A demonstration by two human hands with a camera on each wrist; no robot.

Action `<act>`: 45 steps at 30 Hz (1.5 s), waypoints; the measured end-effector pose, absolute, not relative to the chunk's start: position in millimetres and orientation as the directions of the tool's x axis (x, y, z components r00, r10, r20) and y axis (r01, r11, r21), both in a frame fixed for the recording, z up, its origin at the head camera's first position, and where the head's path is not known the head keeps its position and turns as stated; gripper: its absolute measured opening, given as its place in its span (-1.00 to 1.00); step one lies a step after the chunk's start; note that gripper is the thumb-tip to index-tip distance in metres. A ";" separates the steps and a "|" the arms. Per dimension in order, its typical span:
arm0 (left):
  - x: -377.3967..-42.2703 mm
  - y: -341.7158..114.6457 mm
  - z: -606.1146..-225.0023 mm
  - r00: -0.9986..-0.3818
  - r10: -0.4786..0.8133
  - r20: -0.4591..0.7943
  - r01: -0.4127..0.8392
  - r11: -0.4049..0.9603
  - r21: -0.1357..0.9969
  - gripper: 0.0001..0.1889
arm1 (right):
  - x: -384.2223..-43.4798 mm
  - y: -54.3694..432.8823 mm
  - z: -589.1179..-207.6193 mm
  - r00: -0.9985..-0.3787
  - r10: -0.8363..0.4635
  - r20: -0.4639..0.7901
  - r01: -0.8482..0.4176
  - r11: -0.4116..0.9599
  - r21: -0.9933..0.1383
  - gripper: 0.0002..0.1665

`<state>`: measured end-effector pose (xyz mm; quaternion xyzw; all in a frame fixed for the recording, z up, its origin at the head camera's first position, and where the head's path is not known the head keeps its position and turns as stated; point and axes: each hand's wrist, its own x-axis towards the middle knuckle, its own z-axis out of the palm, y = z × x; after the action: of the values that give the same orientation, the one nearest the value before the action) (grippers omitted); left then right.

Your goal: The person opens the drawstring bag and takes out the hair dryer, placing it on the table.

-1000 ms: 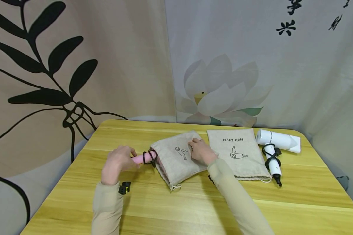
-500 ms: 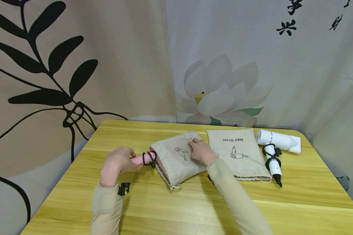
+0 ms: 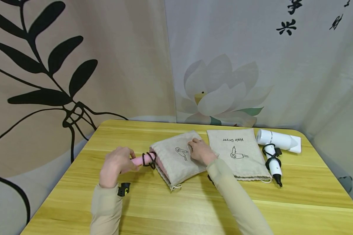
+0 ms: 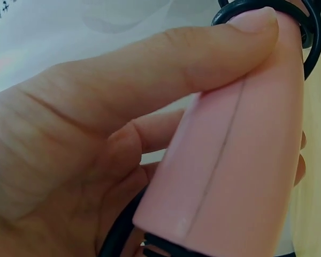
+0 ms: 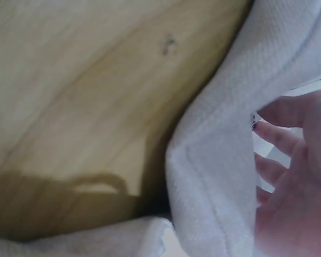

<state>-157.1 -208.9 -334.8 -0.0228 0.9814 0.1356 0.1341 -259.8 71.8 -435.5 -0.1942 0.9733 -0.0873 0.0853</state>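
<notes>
A pink hair dryer (image 3: 148, 158) lies partly inside a beige drawstring bag (image 3: 170, 166), its handle sticking out of the bag's mouth on the left. A black cord is wound round the handle. My left hand (image 3: 121, 160) grips the handle's end; in the left wrist view the thumb lies along the pink handle (image 4: 230, 160) with fingers behind it. The dryer's head is hidden by the cloth. On the bag's far right part, beside its printed dryer picture, my right hand (image 3: 201, 151) rests with fingertips on the fabric. The right wrist view shows these fingers against the bag (image 5: 214, 176).
A second beige bag (image 3: 223, 156), printed "Hair Dryer", lies flat just right of the first. Beyond it is a white hair dryer (image 3: 277, 140) with its black cord wrapped round the handle. Everything lies on a wooden table (image 3: 164, 212) before a printed curtain.
The left hand has shifted very slightly toward the lower left. The right hand and both bags stay where they were.
</notes>
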 end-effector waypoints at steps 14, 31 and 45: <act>-163.8 -207.4 -336.0 -0.962 0.036 -0.270 -0.042 0.960 0.277 -0.60 | -256.6 84.3 -434.6 -0.911 -0.409 -0.050 -0.384 0.888 -0.253 -0.48; -177.8 -192.1 -354.2 -0.968 0.060 -0.242 -0.014 0.957 0.291 -0.52 | -253.8 92.3 -434.4 -0.926 -0.374 -0.054 -0.356 0.911 -0.208 -0.74; -176.4 -194.1 -355.7 -0.944 0.104 -0.314 -0.009 0.941 0.339 -0.42 | -252.3 87.3 -444.5 -0.936 -0.352 -0.012 -0.346 0.924 -0.164 -0.79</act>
<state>-176.4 -194.1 -355.7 0.0247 0.9710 0.1702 0.1661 -252.3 87.3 -444.5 -0.1780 0.9806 -0.0799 0.0204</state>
